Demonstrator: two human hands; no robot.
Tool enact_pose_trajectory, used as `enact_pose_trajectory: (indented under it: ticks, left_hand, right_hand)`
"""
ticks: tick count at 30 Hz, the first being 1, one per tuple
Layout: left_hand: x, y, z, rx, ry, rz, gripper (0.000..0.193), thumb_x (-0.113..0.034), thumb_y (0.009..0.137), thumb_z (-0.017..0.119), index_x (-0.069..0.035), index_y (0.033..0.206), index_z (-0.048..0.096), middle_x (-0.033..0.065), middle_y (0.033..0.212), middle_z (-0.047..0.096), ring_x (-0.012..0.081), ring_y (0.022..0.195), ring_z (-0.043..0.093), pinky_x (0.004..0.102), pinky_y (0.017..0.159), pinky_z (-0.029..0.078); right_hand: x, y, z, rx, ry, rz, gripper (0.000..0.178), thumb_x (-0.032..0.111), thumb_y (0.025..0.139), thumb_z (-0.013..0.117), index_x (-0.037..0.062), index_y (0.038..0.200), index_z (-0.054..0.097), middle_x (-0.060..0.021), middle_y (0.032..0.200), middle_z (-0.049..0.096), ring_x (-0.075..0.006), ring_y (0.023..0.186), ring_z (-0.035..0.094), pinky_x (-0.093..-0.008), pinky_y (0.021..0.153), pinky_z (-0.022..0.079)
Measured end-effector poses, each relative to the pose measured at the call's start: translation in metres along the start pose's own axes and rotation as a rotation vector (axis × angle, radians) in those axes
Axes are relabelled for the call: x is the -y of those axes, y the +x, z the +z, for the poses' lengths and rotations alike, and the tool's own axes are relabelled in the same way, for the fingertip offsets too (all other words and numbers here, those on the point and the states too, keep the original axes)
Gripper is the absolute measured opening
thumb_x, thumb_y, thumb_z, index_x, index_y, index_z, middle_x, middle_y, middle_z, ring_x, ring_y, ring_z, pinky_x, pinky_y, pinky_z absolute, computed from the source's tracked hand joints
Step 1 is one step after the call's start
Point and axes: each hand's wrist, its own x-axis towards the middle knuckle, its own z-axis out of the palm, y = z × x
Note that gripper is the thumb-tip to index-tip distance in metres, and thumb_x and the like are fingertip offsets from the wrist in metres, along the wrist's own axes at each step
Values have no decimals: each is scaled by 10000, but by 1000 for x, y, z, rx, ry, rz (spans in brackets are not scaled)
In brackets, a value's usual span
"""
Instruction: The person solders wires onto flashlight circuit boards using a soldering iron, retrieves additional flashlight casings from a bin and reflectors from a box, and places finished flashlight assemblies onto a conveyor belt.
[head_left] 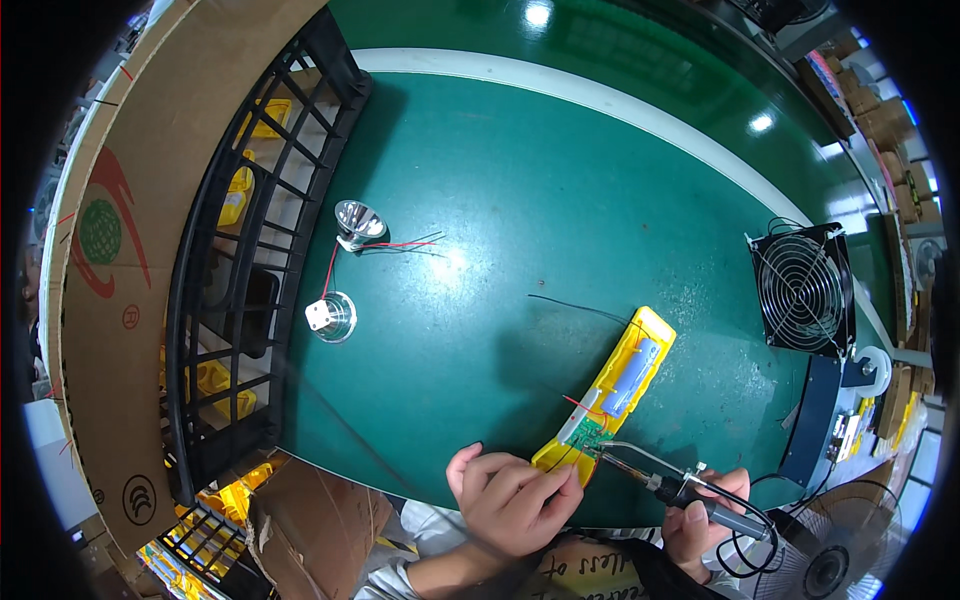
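An open yellow plastic housing (655,325) lies aslant near the table's front edge. In it sit a blue cylindrical battery (631,377) and a small green circuit board (588,433) with red wires. My left hand (515,500) is closed at the housing's lower end, its fingertips pinching a thin black wire (564,457) that runs to the board. My right hand (700,515) grips a soldering iron (690,495) with a thin metal feed tube (645,453) along it. The iron's tip is at the board; whether it touches is too small to tell.
Two reflector lamp cups (360,222) (338,317) with wires lie on the green table (470,150). A black crate (270,290) holding yellow parts and a cardboard sheet (125,250) stand left. On the right are a black fan (800,288) and a dark blue device (812,420).
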Motion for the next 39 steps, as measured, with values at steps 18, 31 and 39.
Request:
enact_pose_trajectory:
  ticks: [18, 31, 39]
  left_hand:
    - [-1, 0, -1, 24, 10, -17, 177, -92, 526, 747, -165, 645, 640, -42, 596, 450, 157, 624, 465, 385, 797, 370]
    - [-3, 3, -6, 38, 42, -4, 178, -80, 533, 739, -145, 668, 643, -23, 621, 496, 160, 622, 515, 383, 785, 397]
    - [-9, 28, -27, 382, -37, -25, 632, -140, 589, 810, 23, 1127, 521, 138, 967, 559, 268, 838, 562, 336, 726, 475]
  right_hand:
    - [-6, -1, -8, 11, 61, -45, 443, 343, 734, 690, 42, 816, 376, -23, 587, 444, -52, 418, 418, -157, 403, 367]
    - [-11, 5, -17, -23, 201, -90, 393, 272, 752, 674, 30, 822, 373, -26, 578, 423, -61, 432, 404, -176, 438, 367]
    - [-18, 18, -39, -51, 264, -117, 409, 298, 738, 672, 23, 840, 387, -58, 594, 472, -93, 455, 428, -187, 425, 361]
